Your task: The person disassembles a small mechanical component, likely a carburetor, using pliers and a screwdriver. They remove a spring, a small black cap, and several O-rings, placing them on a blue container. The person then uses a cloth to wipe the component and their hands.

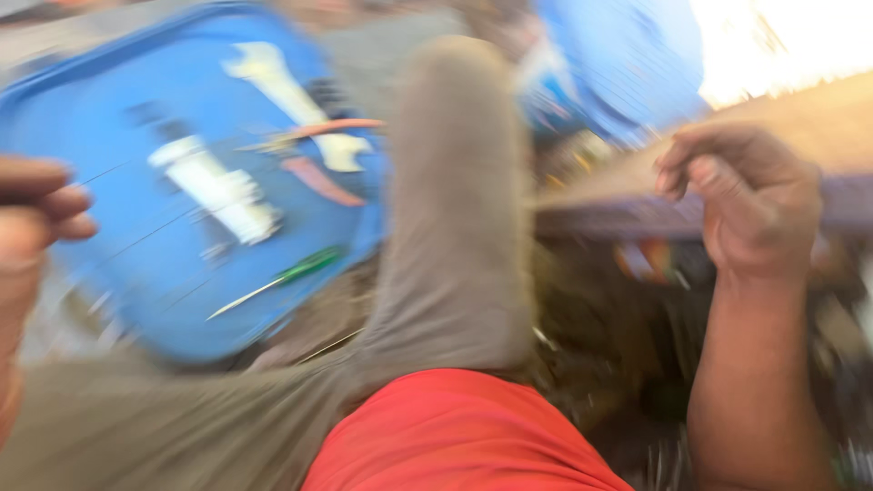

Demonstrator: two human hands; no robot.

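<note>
Head view, heavily blurred: right hand (741, 200) at three o'clock, fingers curled loosely, resting at the edge of a brown wooden board (818, 127), grip unclear; left hand (32, 214) at nine o'clock, fingers bent, beside the flat blue plastic tray (127, 255) bearing a white wrench (291, 95) and green-handled screwdriver (305, 266).

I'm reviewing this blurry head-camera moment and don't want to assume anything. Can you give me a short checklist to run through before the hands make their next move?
1. Picture sharp enough to judge contact: not ok, heavy motion blur.
2. Left hand at the edge of the blue tray, fingers curled: whether it grips the tray, cannot tell.
3. Right hand curled near the wooden board: holding anything, cannot tell.
4. Tools lie on the tray, among them a white wrench and a green-handled screwdriver: ok.
5. Path between the hands: not ok, a knee in grey trousers rises between them.
</note>
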